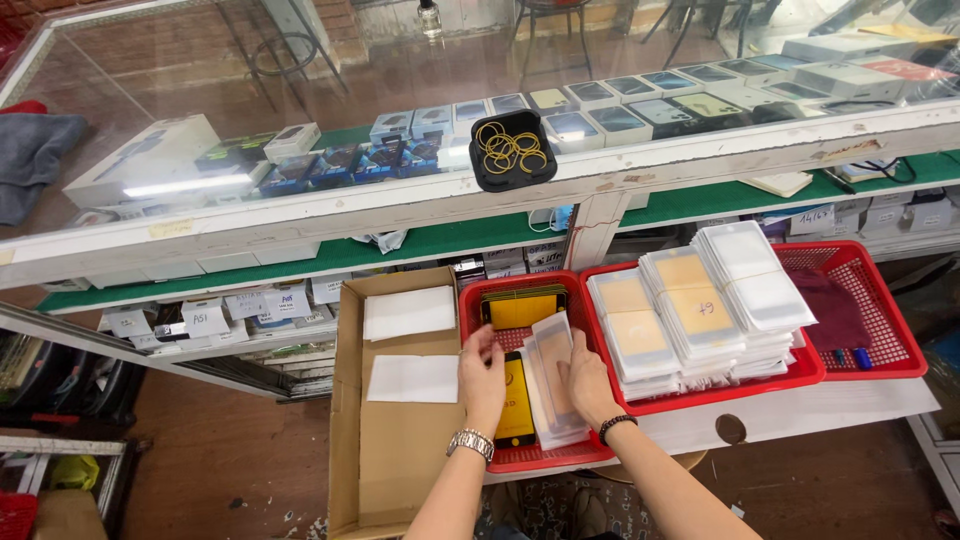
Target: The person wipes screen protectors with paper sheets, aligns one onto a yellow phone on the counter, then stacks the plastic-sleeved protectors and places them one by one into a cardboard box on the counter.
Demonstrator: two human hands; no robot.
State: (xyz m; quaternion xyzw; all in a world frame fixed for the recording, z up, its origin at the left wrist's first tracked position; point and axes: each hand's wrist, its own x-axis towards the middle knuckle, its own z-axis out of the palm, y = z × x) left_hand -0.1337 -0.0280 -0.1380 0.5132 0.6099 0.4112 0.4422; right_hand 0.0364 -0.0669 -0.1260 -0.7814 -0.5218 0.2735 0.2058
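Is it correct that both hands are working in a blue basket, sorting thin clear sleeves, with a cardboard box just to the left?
Not quite: the basket is red, not blue, as the head view shows. The rest holds: the left hand and right hand sort thin clear sleeves in it, and the cardboard box stands just to the left.

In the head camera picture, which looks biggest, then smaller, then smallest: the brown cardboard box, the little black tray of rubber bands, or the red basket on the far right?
1. Cardboard box, though it is nearest the camera.
2. Red basket.
3. Black tray of rubber bands, though it is farthest.
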